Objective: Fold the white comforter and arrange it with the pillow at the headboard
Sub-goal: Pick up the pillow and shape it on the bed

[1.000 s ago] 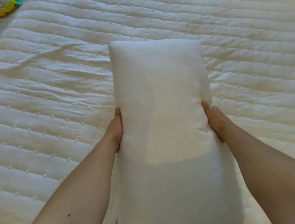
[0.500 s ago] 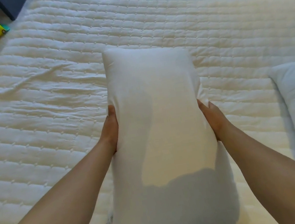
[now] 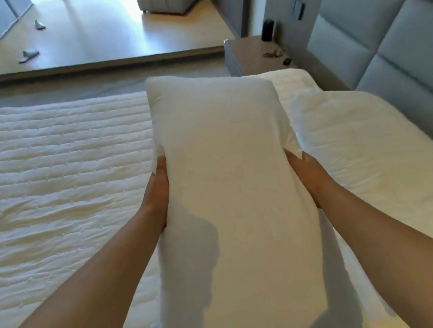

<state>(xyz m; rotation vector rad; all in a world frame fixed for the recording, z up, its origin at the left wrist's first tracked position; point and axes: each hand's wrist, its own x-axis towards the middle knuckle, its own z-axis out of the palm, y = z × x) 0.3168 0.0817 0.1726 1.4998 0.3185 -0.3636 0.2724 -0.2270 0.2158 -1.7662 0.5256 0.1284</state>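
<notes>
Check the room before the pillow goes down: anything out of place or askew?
Two pale slippers lie apart on the wooden floor, and the quilted mattress cover is wrinkled left of the pillow. Both hands hold the pillow evenly.

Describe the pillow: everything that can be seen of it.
The pillow is a plain white, soft, plump rectangle in smooth fabric, with no cover pattern. It is held lengthwise, pointing away from the person, above the quilted bed. The left hand and right hand press its long sides near the middle, pinching it in slightly. A shadow crosses its near part. Its near end runs out of view.
</notes>
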